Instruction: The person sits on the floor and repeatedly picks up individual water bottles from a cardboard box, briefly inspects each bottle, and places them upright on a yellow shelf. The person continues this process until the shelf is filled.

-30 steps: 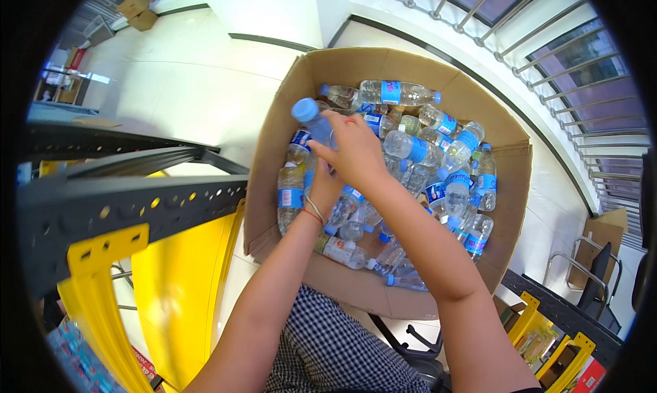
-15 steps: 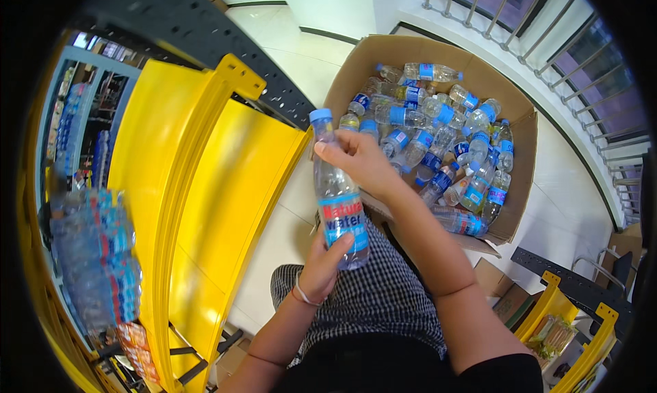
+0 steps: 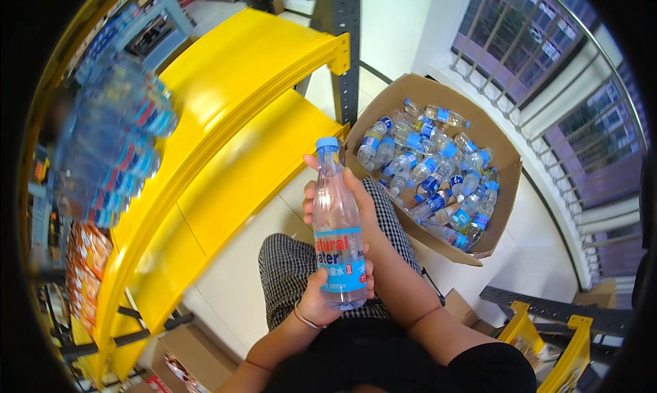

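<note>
A clear plastic water bottle (image 3: 335, 212) with a blue cap and a blue-and-red label stands nearly upright in front of my body. My left hand (image 3: 320, 303) is wrapped round its lower part, thumb on the label's edge and fingertips showing at the right side. My right hand (image 3: 363, 205) holds the upper part from behind; its fingertips come out on the bottle's left and the thumb lies along the right. To the right, a large open cardboard box (image 3: 503, 225) holds several similar bottles (image 3: 438, 167) with blue caps, lying loosely in a heap.
Yellow metal shelves (image 3: 239, 71) on a dark post (image 3: 348, 85) fill the left side. Wrapped bottle packs (image 3: 113, 147) and orange packets (image 3: 85, 273) are at far left. A railing (image 3: 520, 85) runs before windows at right. Another yellow-and-black rack (image 3: 520, 321) stands lower right.
The view has swung, moving shelves and box in the picture. My right hand has gone from the bottle's neck to lower behind it. The bottle stands straighter, its label turned.
</note>
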Tool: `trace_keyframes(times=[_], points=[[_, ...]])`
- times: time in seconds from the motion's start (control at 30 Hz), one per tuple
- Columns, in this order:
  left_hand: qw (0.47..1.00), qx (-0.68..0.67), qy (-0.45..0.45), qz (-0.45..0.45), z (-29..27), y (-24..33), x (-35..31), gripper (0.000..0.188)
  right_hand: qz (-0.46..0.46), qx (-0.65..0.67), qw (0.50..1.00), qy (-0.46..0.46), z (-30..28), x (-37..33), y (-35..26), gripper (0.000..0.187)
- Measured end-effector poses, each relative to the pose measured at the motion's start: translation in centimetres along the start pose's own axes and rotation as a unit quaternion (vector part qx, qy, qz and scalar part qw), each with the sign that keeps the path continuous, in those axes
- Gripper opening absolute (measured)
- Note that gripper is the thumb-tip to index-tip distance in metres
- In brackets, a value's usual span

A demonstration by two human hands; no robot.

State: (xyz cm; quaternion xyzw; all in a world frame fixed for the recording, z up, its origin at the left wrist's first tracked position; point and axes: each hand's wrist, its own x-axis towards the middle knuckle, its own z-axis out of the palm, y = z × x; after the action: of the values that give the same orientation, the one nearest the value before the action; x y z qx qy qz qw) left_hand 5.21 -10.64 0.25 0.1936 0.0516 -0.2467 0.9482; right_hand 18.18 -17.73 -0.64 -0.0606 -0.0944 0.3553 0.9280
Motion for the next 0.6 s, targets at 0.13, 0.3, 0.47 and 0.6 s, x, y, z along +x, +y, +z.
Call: trace_keyframes(times=[0.13,0.3,0.47,0.6], points=[[1.000,-0.006,-0.003,0.028,-0.1,0.1,-2.1,0.088,0.023,-0.008,1.000,0.007,1.7,0.1,2.0,0.054],[0.997,-0.033,-0.025,0.059,-0.5,-0.5,-3.4,0.087,0.048,-0.066,0.996,0.032,3.1,-0.1,3.3,0.049],[0.996,-0.064,-0.029,0.052,-0.8,-1.4,-3.1,0.081,0.040,-0.148,0.983,0.097,4.4,-1.5,2.1,0.042],[0.996,-0.017,0.073,0.051,-0.3,-1.4,-2.7,0.072,0.013,-0.262,0.956,0.131,4.9,-2.3,0.4,0.039]])
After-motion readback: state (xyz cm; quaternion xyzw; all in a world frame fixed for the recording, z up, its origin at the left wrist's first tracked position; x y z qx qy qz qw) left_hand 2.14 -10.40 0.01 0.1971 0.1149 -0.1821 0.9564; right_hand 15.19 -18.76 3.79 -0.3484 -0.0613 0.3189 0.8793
